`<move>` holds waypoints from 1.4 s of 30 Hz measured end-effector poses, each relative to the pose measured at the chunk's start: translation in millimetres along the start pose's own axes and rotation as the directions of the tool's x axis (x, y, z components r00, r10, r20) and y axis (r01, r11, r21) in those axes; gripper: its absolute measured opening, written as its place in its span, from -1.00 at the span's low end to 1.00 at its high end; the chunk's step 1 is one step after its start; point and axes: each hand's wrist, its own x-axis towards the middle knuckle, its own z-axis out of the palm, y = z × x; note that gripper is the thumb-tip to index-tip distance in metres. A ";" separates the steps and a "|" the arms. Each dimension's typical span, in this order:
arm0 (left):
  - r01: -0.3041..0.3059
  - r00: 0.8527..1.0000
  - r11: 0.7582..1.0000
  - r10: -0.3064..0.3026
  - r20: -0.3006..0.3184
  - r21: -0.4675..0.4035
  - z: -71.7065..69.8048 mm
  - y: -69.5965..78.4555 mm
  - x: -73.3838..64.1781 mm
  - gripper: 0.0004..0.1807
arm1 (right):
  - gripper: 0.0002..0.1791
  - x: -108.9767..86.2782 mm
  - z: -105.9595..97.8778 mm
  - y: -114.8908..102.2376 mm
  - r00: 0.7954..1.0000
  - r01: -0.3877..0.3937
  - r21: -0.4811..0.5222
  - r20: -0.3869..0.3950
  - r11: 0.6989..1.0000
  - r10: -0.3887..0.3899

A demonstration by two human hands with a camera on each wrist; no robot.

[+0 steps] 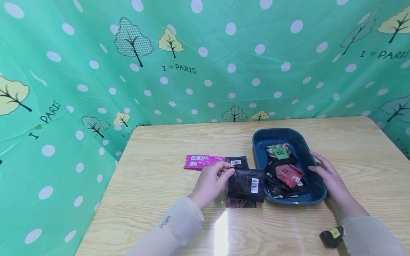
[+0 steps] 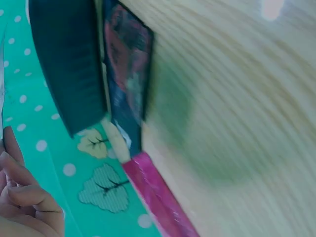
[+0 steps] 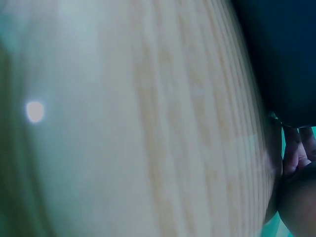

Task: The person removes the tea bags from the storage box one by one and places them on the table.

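Note:
My left hand [image 1: 213, 181] pinches the upper left corner of a black packet [image 1: 243, 185] with a white barcode, held over other dark packets [image 1: 241, 203] on the table. A pink packet [image 1: 203, 161] lies just behind that hand; it also shows in the left wrist view [image 2: 158, 197]. To the right stands a dark blue plastic basin [image 1: 282, 132]. Inside it lie several black packets, one with a green label [image 1: 280, 152] and one with a red label [image 1: 289, 175]. My right hand [image 1: 333, 181] grips the basin's right rim, thumb over the edge.
A black tape measure [image 1: 331, 237] with a yellow label lies by the right sleeve. The wooden table [image 1: 144, 199] ends at a green curtain [image 1: 205, 60] with white dots and trees. The held packet's right edge reaches the basin's left side.

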 end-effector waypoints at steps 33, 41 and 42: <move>0.312 0.946 0.949 -0.306 -0.111 0.041 -33.9 -76.1 6.3 -0.82 | -0.34 -0.8 0.2 0.4 1.000 0.005 0.034 0.007 0.999 -0.005; 0.349 0.933 0.934 -0.340 -0.115 0.073 -36.5 -80.6 8.1 -0.79 | -0.35 -0.8 0.4 0.2 1.000 0.014 -0.004 0.009 1.000 -0.014; 0.355 0.931 0.932 -0.346 -0.115 0.074 -36.9 -80.6 8.4 -0.79 | -0.35 -0.8 0.1 0.3 1.000 0.016 0.007 0.011 1.000 -0.016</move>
